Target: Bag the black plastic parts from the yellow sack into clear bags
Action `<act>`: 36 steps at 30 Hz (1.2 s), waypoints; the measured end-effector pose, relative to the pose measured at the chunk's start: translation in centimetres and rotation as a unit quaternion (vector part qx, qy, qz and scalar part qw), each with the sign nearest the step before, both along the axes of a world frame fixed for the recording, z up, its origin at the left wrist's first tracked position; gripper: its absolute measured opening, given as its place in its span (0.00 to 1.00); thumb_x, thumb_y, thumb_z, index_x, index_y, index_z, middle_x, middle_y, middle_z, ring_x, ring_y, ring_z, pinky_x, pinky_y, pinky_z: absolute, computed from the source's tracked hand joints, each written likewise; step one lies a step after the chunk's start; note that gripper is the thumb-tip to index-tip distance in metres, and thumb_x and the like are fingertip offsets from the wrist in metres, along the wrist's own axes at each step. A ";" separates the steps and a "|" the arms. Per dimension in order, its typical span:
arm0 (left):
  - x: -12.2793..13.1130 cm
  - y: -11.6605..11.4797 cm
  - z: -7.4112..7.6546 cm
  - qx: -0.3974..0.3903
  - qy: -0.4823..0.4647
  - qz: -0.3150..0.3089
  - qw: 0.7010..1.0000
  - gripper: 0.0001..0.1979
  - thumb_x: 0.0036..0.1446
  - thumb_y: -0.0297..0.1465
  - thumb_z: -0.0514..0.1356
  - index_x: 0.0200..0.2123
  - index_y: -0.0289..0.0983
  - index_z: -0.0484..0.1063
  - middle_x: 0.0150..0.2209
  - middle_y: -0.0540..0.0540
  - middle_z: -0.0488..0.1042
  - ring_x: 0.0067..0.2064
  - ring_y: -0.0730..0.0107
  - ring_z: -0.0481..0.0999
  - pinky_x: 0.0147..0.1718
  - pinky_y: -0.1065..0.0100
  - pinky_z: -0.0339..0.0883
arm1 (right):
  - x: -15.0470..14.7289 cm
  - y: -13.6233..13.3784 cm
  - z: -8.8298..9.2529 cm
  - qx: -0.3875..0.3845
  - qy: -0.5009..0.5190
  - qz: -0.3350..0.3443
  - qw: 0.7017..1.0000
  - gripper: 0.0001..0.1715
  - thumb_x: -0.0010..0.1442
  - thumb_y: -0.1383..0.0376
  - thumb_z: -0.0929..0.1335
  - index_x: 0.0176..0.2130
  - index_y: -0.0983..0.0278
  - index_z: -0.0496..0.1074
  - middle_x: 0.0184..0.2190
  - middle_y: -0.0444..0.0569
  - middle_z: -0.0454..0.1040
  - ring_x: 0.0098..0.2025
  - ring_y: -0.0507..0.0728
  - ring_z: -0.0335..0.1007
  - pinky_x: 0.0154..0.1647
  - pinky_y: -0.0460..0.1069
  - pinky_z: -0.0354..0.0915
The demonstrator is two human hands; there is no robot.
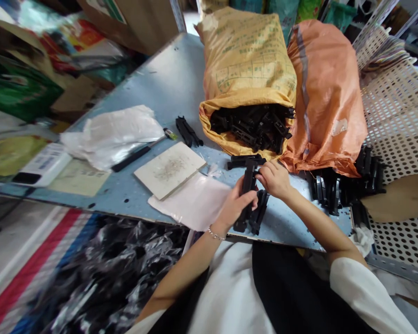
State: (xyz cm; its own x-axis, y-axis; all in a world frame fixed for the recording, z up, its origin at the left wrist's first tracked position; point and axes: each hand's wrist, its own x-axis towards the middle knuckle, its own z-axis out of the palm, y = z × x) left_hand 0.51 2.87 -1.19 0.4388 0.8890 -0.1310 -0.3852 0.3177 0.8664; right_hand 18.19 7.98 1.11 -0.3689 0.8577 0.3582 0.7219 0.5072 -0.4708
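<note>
My left hand (232,206) is wrapped round a long black plastic part (248,178), which stands nearly upright in the view above the table's front edge. At the upper right side of that part, my right hand (274,178) is closed, its fingertips pinched against it; what exactly lies under them is hidden. Another black part (260,212) rests on the table just right of my left hand. Behind both hands, one more black part (242,161) lies crosswise, in front of a yellow woven sack (247,55) whose open mouth shows many similar black parts (252,127).
An orange sack (329,93) leans beside the yellow one, with black parts (329,190) piled below it. Left on the blue table (153,83) are a pale square board (170,169), white plastic bags (121,130), a black-handled tool (130,158) and black parts (188,131). Perforated panels (400,139) stand right.
</note>
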 end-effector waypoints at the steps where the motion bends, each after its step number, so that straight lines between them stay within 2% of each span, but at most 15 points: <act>1: 0.3 -0.2 -0.1 0.037 0.036 0.013 0.999 0.32 0.58 0.45 0.61 0.61 0.41 0.57 0.47 0.44 0.73 0.35 0.70 0.77 0.32 0.67 0.73 | -0.3 -0.1 -0.3 -0.025 0.047 -0.009 0.999 0.33 0.67 0.39 0.55 0.31 0.61 0.66 0.29 0.50 0.67 0.33 0.58 0.62 0.37 0.53 0.61; 3: 0.5 -0.2 -0.3 0.137 0.129 0.058 0.980 0.37 0.57 0.42 0.64 0.65 0.41 0.54 0.56 0.40 0.70 0.51 0.60 0.76 0.48 0.59 0.72 | -1.1 -0.6 -0.9 -0.121 0.180 -0.036 0.976 0.35 0.67 0.38 0.52 0.30 0.61 0.63 0.25 0.45 0.63 0.28 0.54 0.59 0.30 0.50 0.59; 6: 0.1 0.0 -0.6 0.241 0.226 0.090 0.940 0.40 0.58 0.42 0.63 0.67 0.39 0.49 0.67 0.36 0.58 0.68 0.50 0.59 0.65 0.50 0.57 | -1.6 -2.2 -1.4 -0.278 0.318 -0.031 0.906 0.36 0.65 0.35 0.53 0.29 0.61 0.62 0.20 0.40 0.58 0.22 0.51 0.52 0.23 0.47 0.53; 10: -0.8 0.1 -1.0 0.214 0.224 0.098 0.946 0.42 0.59 0.43 0.62 0.68 0.41 0.42 0.60 0.36 0.64 0.58 0.54 0.71 0.57 0.50 0.66 | -0.7 -4.1 -1.0 -0.286 0.297 -0.004 0.911 0.34 0.64 0.37 0.59 0.32 0.63 0.69 0.24 0.42 0.65 0.27 0.51 0.60 0.31 0.47 0.58; 13: -0.9 -0.2 -1.2 0.210 0.204 0.106 0.950 0.38 0.58 0.43 0.64 0.64 0.41 0.48 0.57 0.37 0.65 0.55 0.56 0.72 0.53 0.52 0.69 | 0.0 -4.4 -0.4 -0.306 0.328 -0.043 0.893 0.34 0.62 0.36 0.61 0.33 0.63 0.69 0.24 0.43 0.67 0.27 0.51 0.61 0.28 0.46 0.58; 15: -0.9 -0.4 -1.2 0.232 0.195 0.089 0.949 0.36 0.57 0.42 0.65 0.62 0.41 0.52 0.57 0.38 0.66 0.57 0.56 0.71 0.55 0.52 0.68 | 0.2 -4.0 0.0 -0.414 0.382 -0.025 0.826 0.36 0.62 0.35 0.58 0.29 0.63 0.67 0.19 0.41 0.63 0.20 0.49 0.56 0.21 0.45 0.52; 17: -1.0 -0.7 -1.1 0.255 0.195 0.070 0.944 0.35 0.56 0.41 0.65 0.62 0.40 0.54 0.57 0.38 0.67 0.57 0.55 0.71 0.56 0.52 0.67 | 0.1 -3.7 0.5 -0.536 0.421 0.038 0.731 0.34 0.62 0.36 0.59 0.27 0.61 0.62 0.14 0.37 0.55 0.16 0.48 0.46 0.16 0.44 0.45; 19: -1.2 -0.9 -0.9 0.270 0.205 0.065 0.938 0.34 0.57 0.40 0.65 0.62 0.40 0.55 0.57 0.38 0.68 0.57 0.55 0.71 0.57 0.52 0.66 | -0.2 -3.8 1.0 -0.585 0.453 0.094 0.666 0.31 0.63 0.39 0.62 0.26 0.60 0.58 0.13 0.33 0.48 0.15 0.47 0.37 0.15 0.43 0.41; 21: -1.7 -1.0 -0.7 0.275 0.216 0.061 0.935 0.34 0.57 0.39 0.64 0.63 0.40 0.56 0.56 0.39 0.70 0.56 0.55 0.72 0.56 0.52 0.67 | -0.5 -4.3 1.4 -0.563 0.462 0.112 0.676 0.29 0.64 0.42 0.62 0.25 0.60 0.57 0.14 0.31 0.44 0.16 0.47 0.34 0.14 0.42 0.41; 25: -2.6 -1.3 0.0 0.255 0.215 0.028 0.942 0.33 0.58 0.39 0.64 0.63 0.40 0.58 0.56 0.39 0.71 0.56 0.55 0.74 0.55 0.54 0.68 | -0.2 -5.3 1.7 -0.342 0.339 0.037 0.876 0.28 0.67 0.45 0.61 0.24 0.61 0.63 0.17 0.36 0.55 0.20 0.49 0.49 0.18 0.44 0.56; 28: -2.8 -1.6 0.3 0.245 0.218 0.016 0.944 0.33 0.57 0.39 0.64 0.63 0.40 0.59 0.57 0.39 0.71 0.57 0.55 0.73 0.57 0.53 0.66 | 0.7 -5.6 1.7 -0.213 0.254 -0.009 0.944 0.25 0.59 0.46 0.71 0.25 0.63 0.68 0.24 0.45 0.67 0.29 0.53 0.61 0.30 0.46 0.62; 30: -2.8 -1.8 0.4 0.251 0.216 0.020 0.943 0.34 0.56 0.39 0.65 0.63 0.40 0.59 0.58 0.39 0.71 0.57 0.54 0.73 0.58 0.52 0.66 | 1.0 -5.8 1.5 -0.233 0.254 0.002 0.939 0.27 0.60 0.42 0.68 0.27 0.62 0.68 0.25 0.48 0.69 0.29 0.54 0.62 0.29 0.48 0.62; 31: -2.7 -1.9 0.5 0.255 0.213 0.020 0.943 0.34 0.56 0.38 0.65 0.63 0.39 0.59 0.58 0.39 0.71 0.58 0.54 0.73 0.58 0.52 0.66 | 0.9 -6.0 1.4 -0.288 0.274 0.024 0.917 0.31 0.62 0.39 0.63 0.27 0.62 0.67 0.23 0.47 0.69 0.26 0.54 0.61 0.27 0.48 0.60; 34: -2.5 -2.0 0.6 0.270 0.212 0.007 0.939 0.33 0.56 0.37 0.65 0.63 0.40 0.60 0.58 0.39 0.71 0.58 0.54 0.73 0.58 0.53 0.66 | 0.4 -6.6 1.0 -0.511 0.375 0.097 0.768 0.35 0.65 0.36 0.53 0.26 0.60 0.61 0.14 0.38 0.56 0.16 0.50 0.48 0.18 0.46 0.51; 36: -2.4 -2.0 0.7 0.279 0.216 -0.002 0.936 0.33 0.56 0.37 0.65 0.63 0.40 0.60 0.58 0.40 0.71 0.58 0.54 0.73 0.59 0.54 0.66 | 0.1 -7.0 1.0 -0.557 0.415 0.110 0.711 0.33 0.65 0.37 0.55 0.25 0.59 0.57 0.12 0.34 0.47 0.14 0.49 0.40 0.16 0.45 0.47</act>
